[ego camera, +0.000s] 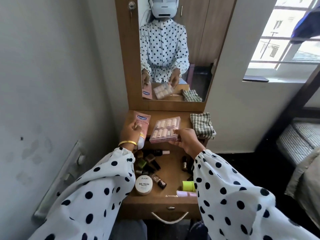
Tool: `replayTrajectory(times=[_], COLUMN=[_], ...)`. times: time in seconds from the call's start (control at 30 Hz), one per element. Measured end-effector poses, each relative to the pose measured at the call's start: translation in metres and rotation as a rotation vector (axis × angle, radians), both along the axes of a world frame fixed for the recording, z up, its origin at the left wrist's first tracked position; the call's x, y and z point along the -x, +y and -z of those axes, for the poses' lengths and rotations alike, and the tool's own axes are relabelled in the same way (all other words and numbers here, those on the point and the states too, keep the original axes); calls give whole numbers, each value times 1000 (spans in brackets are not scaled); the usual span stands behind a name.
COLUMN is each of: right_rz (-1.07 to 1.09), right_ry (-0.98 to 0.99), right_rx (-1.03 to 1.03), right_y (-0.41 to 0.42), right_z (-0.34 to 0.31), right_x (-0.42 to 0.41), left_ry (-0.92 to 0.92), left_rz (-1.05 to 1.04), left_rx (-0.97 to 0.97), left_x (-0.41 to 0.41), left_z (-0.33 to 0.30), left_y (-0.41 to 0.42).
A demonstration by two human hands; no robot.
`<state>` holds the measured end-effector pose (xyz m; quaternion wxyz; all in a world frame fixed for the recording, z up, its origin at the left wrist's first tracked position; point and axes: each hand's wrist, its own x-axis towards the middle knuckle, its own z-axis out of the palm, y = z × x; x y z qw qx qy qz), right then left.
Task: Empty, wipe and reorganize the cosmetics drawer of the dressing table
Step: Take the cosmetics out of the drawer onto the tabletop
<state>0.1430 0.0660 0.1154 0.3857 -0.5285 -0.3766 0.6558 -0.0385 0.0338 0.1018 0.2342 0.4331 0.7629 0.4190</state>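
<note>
The wooden drawer (170, 199) of the dressing table stands pulled out below my arms. Inside lie several dark nail polish bottles (150, 161), a round white nail polish remover tub (144, 185), a lime green jar (188, 185) and a pale pink item (186, 194). My left hand (130, 134) grips a pink lotion tube (142, 122) above the tabletop's left side. My right hand (186, 140) holds a clear case of press-on nails (164, 129) by its near edge, over the tabletop's middle.
A folded green checked cloth (201, 124) lies on the tabletop (185, 118) at the right. The mirror (173, 49) rises behind it. A grey wall is close on the left; a bed (297, 144) and window (285, 40) are on the right.
</note>
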Motion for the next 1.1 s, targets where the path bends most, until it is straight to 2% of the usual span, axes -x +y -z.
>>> replayTrajectory(times=[0.1,0.3,0.4,0.57,0.73,0.87,0.93,1.1], right_rz=[-5,-43,-85,-148,-174,-331,-375,-398], right_ry=[-56,-450,-590,-757,-1041,-1077,-1088,-1082], right_rx=[-28,-174,-253,-431,-690,-885,-902,-927], right_y=[16,40,48,49,42,37,38,49], right_z=[1,14,19,28,31,37,40,41], right_x=[11,26,27,27,25,27,28,34], left_ry=[40,89,95,208,146,301,340,266], left_rz=[-25,-12,-39,-75,5,265,275,263], left_rx=[43,43,3,-98,-247,-203,-184,-169], left_x=[11,15,21,21,22,24,24,38], left_z=[7,7,8,11,25,40,45,44], left_y=[10,29,39,39,17,7,8,23])
